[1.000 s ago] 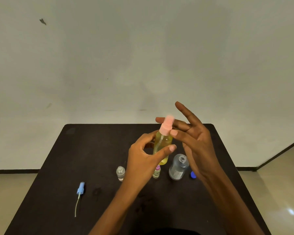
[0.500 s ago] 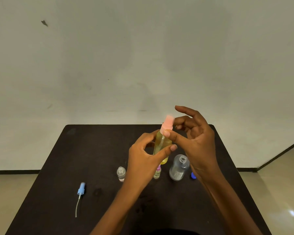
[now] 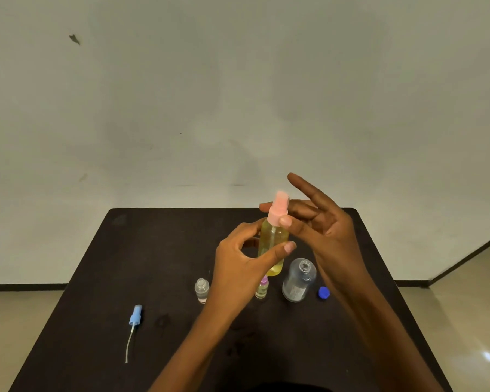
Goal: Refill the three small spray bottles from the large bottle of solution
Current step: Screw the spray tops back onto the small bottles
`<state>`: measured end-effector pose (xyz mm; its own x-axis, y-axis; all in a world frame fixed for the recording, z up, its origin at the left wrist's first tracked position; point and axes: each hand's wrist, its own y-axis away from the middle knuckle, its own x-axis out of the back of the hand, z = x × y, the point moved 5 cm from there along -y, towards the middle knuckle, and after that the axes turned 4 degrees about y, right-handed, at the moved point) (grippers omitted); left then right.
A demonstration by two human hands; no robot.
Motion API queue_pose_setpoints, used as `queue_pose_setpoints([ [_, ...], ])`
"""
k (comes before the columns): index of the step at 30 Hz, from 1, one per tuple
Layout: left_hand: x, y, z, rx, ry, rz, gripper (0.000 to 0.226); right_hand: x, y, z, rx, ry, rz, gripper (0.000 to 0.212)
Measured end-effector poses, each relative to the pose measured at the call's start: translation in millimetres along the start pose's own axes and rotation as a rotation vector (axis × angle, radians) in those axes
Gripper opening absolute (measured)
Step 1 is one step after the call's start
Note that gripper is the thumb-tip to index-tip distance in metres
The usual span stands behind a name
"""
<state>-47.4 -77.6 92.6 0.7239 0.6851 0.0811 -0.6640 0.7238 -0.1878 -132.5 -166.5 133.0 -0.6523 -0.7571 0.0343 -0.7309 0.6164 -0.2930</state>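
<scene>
Nearest of all, well to the left of the large bottle and closer to the person than it, a blue spray pump lies flat on the black table. Its thin white tube points toward the near edge. The large bottle itself stands upright, clear, with its mouth uncovered. Just to its right a blue cap sits on the tabletop, apart from it. Just to its left stands a small capped bottle with a purple top, partly hidden behind the left wrist. Farther left of the large bottle, on the other side of that wrist, a small open bottle stands upright with no top on.

Above and a little left of the large bottle, held off the table, is the yellow bottle, nearly upright and holding pale yellow liquid. The left hand grips its body, thumb across the front and fingers curled round behind. The right hand, above the large bottle, pinches the pink spray top at its collar between the thumb and a finger behind it. Its other fingers are stretched out and upward. Behind the large bottle, the table's far edge meets a plain pale wall.
</scene>
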Motion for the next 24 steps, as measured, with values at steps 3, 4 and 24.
queue_pose_setpoints([
  [3, 0.3, 0.7, 4.0, -0.025, -0.006, 0.031, 0.041, -0.2, 0.4, -1.2, 0.028, 0.068, 0.079, 0.054],
  [4, 0.6, 0.5, 4.7, -0.026, -0.014, 0.041, 0.041, -0.7, 0.9, -1.5, 0.035, 0.092, 0.111, 0.053],
  [24, 7.5, -7.9, -9.1, 0.088, 0.015, -0.036, 0.028, -10.1, 1.7, 10.4, -0.005, 0.137, 0.090, 0.069],
])
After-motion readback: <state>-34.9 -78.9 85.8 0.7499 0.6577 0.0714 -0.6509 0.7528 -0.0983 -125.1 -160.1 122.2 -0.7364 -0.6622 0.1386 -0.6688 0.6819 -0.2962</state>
